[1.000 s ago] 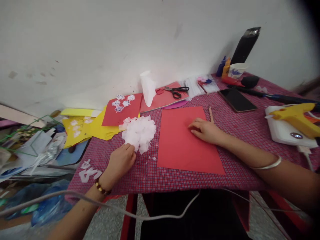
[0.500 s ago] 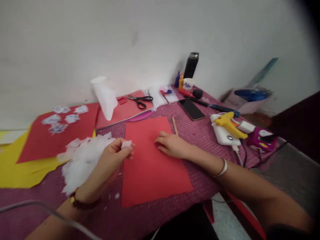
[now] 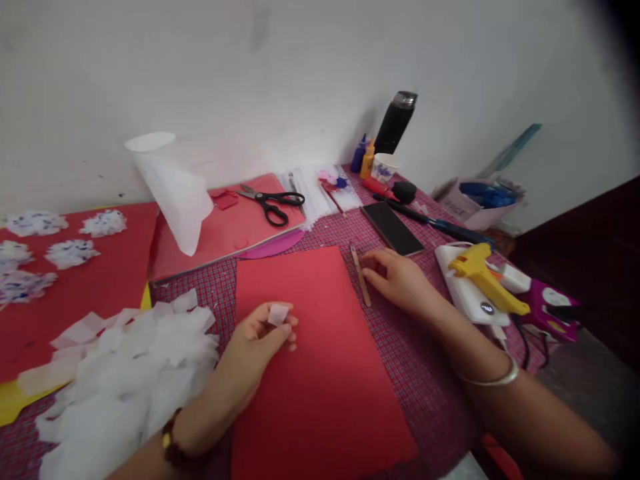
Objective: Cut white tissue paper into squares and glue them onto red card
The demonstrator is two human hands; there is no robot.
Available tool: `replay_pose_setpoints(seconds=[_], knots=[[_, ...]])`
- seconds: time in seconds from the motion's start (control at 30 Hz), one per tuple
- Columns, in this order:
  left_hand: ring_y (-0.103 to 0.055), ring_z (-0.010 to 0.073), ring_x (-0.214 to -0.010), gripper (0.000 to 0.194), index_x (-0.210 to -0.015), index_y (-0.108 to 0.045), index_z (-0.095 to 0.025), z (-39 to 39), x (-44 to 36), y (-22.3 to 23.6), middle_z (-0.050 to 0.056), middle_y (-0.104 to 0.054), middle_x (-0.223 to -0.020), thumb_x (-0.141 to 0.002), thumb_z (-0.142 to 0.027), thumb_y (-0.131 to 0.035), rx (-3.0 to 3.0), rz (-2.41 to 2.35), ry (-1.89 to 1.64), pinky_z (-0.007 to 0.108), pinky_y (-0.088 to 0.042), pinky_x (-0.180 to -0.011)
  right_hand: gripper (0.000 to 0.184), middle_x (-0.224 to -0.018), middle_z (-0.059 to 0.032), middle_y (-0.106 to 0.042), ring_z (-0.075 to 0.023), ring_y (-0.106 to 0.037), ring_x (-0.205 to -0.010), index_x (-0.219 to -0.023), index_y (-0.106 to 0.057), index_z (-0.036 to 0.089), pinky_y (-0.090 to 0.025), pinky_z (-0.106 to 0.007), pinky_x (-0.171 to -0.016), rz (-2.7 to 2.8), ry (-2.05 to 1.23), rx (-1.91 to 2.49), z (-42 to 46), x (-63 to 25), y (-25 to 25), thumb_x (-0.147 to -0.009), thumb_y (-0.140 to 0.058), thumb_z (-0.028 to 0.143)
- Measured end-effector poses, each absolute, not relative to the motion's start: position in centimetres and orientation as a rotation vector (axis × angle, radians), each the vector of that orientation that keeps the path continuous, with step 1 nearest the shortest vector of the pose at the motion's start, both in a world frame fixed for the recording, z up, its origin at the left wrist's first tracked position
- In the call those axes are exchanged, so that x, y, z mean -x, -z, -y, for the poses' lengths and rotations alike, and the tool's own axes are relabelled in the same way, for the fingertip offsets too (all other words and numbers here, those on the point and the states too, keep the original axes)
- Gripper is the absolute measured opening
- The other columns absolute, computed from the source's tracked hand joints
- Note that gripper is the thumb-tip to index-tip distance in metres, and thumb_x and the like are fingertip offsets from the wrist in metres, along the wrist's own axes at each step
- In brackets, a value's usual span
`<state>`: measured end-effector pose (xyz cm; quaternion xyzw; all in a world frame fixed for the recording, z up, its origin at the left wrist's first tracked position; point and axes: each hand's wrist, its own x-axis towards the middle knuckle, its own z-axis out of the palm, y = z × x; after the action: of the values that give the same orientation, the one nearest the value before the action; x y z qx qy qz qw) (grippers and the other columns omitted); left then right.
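Note:
My left hand (image 3: 257, 343) pinches a small white paper piece (image 3: 279, 314) between thumb and fingers, above the left part of a red paper sheet (image 3: 320, 387). Just right of the sheet, my right hand (image 3: 397, 277) rests with its fingers curved and a little apart. Beside its fingertips lies a thin wooden stick (image 3: 361, 277), which they do not visibly grip. A heap of white paper pieces (image 3: 130, 373) spreads to the left of my left forearm.
Black scissors (image 3: 273, 202) lie on a red folder (image 3: 235, 230) behind, near a white paper cone (image 3: 173, 190). White crumpled flowers (image 3: 73, 253) sit on red paper at left. A phone (image 3: 393, 228), yellow glue gun (image 3: 487, 277), power bank (image 3: 460, 287) and black flask (image 3: 397, 123) stand or lie at right.
My right hand has moved off the red sheet to the right, beside the wooden stick. The left still holds the paper piece, now farther over the sheet. The view has shifted closer.

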<state>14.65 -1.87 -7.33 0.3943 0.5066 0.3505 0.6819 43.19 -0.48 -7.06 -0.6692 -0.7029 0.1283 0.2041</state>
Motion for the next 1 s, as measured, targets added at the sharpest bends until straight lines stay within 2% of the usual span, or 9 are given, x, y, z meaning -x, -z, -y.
replay_pose_setpoints(seconds=[0.1,0.2,0.33,0.43,0.5,0.6,0.7,0.83,1.0], knots=[[-0.062,0.0139,-0.064,0.031,-0.099,-0.063,-0.019,2.1,-14.5,7.7,0.005,-0.069,-0.092,-0.07,-0.029,-0.069,-0.998,-1.103,-0.753,0.03,-0.052,-0.062,0.035,-0.108,-0.0105,-0.066,-0.0242,-0.066,-0.087,-0.119,-0.061,0.02,-0.05,-0.035,-0.074,2.048,-0.294,1.967,0.3,-43.3,7.5,-0.086,-0.059,0.034],[-0.061,0.0151,-0.061,0.022,-0.09,-0.064,-0.019,2.2,-14.3,7.7,0.005,-0.068,-0.083,-0.074,-0.035,-0.067,-1.095,-1.09,-0.681,0.03,-0.051,-0.06,0.044,-0.113,-0.0117,-0.065,-0.0255,-0.066,-0.092,-0.129,-0.056,0.02,-0.051,-0.036,-0.076,2.077,-0.224,1.985,0.3,-42.8,7.9,-0.086,-0.056,0.026],[-0.06,0.0161,-0.061,0.02,-0.073,-0.06,-0.02,2.3,-14.3,7.6,0.003,-0.061,-0.069,-0.083,-0.037,-0.058,-1.301,-1.045,-0.617,0.029,-0.049,-0.059,0.044,-0.111,-0.0124,-0.066,-0.0265,-0.065,-0.099,-0.123,-0.059,0.018,-0.052,-0.04,-0.085,2.091,-0.194,1.921,0.1,-42.9,8.1,-0.082,-0.048,0.009],[-0.059,0.0161,-0.064,0.016,-0.075,-0.06,-0.021,2.9,-14.5,7.7,0.004,-0.062,-0.073,-0.086,-0.03,-0.052,-1.541,-1.056,-0.685,0.029,-0.049,-0.062,0.037,-0.111,-0.0147,-0.064,-0.0304,-0.061,-0.105,-0.119,-0.061,0.017,-0.049,-0.046,-0.093,2.07,-0.143,1.843,0.3,-42.7,7.9,-0.084,-0.05,0.013],[-0.062,0.0191,-0.077,0.012,-0.085,-0.063,-0.022,3.6,-14.5,7.8,0.007,-0.066,-0.084,-0.086,-0.025,-0.051,-1.779,-1.069,-0.721,0.033,-0.053,-0.071,0.036,-0.11,-0.014,-0.064,-0.0297,-0.062,-0.102,-0.121,-0.06,0.018,-0.051,-0.046,-0.09,2.034,-0.216,1.785,0.8,-42.0,7.6,-0.086,-0.052,0.019],[-0.061,0.0271,-0.109,0.032,-0.111,-0.064,-0.024,5.4,-14.0,7.9,0.011,-0.068,-0.115,-0.082,-0.017,-0.052,-2.197,-1.032,-0.596,0.051,-0.044,-0.102,0.038,-0.107,-0.0104,-0.062,-0.023,-0.065,-0.087,-0.125,-0.057,0.023,-0.055,-0.04,-0.08,2.007,-0.517,1.663,2.0,-40.6,7.2,-0.087,-0.054,0.021],[-0.052,0.0364,-0.125,0.057,-0.129,-0.058,-0.027,7.6,-12.6,7.9,0.013,-0.059,-0.137,-0.074,-0.015,-0.058,-2.453,-1.083,-0.361,0.067,-0.026,-0.111,0.039,-0.113,-0.0101,-0.06,-0.0221,-0.065,-0.091,-0.125,-0.057,0.025,-0.057,-0.039,-0.081,1.955,-0.711,1.58,2.8,-39.7,7.0,-0.087,-0.054,0.022],[-0.045,0.0419,-0.132,0.081,-0.146,-0.043,-0.03,10.1,-10.0,7.8,0.013,-0.047,-0.15,-0.069,-0.019,-0.065,-2.425,-1.191,-0.209,0.067,-0.035,-0.106,0.034,-0.12,-0.0099,-0.061,-0.0264,-0.063,-0.111,-0.123,-0.058,0.029,-0.055,-0.046,-0.094,1.826,-0.82,1.529,3.2,-39.9,7.2,-0.089,-0.054,0.03],[-0.045,0.0421,-0.133,0.08,-0.147,-0.043,-0.03,12.2,-8.2,7.9,0.014,-0.045,-0.151,-0.071,-0.023,-0.068,-2.416,-1.275,-0.249,0.059,-0.045,-0.101,0.037,-0.132,-0.0097,-0.061,-0.0312,-0.062,-0.118,-0.125,-0.057,0.033,-0.052,-0.053,-0.099,1.657,-1.085,1.513,3.7,-40.6,7.6,-0.09,-0.056,0.043]])
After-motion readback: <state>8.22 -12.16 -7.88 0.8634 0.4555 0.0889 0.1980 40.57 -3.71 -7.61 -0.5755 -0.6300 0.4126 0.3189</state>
